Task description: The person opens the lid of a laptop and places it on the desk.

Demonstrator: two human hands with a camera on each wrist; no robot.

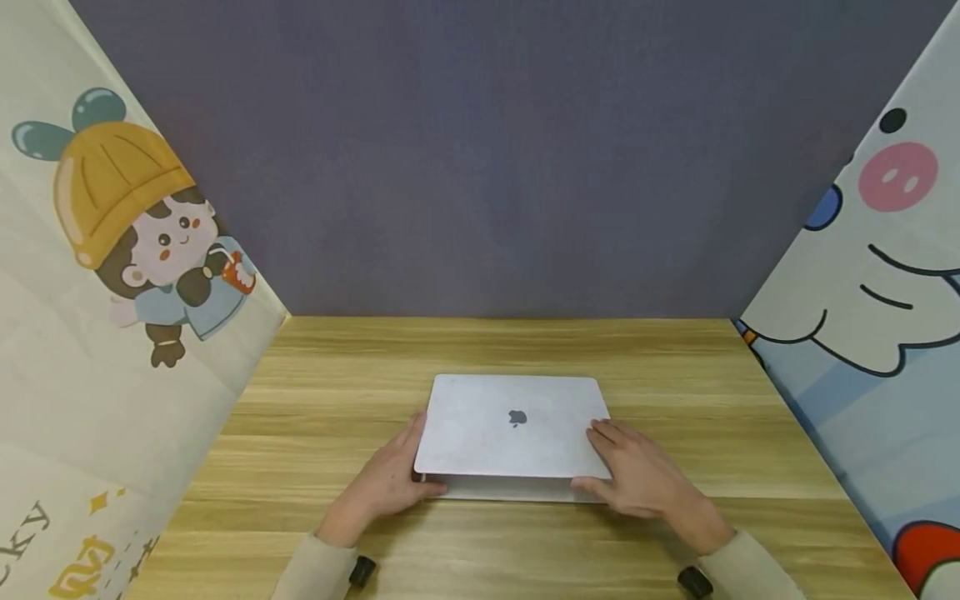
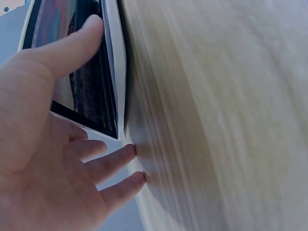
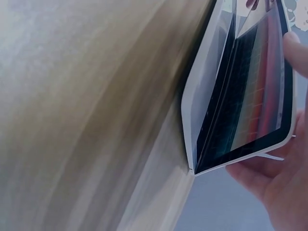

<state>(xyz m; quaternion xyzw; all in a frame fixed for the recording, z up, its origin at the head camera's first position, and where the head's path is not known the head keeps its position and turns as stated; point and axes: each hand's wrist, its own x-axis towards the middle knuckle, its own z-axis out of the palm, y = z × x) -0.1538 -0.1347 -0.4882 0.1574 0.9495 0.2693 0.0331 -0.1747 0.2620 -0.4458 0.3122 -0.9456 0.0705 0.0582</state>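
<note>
A silver laptop lies on the wooden table with its lid partly raised. The dark screen and keyboard show through the gap in both wrist views. My left hand is at the laptop's left side, thumb reaching across the front of the gap. In the left wrist view its fingers are spread, and two fingertips touch the tabletop. At the right side, my right hand holds the lid, its fingers over the top edge and its thumb at the screen's rim.
The wooden table runs back to a dark grey-blue panel. Cloths with cartoon prints hang at both sides, a cream one on the left and a blue-and-white one on the right.
</note>
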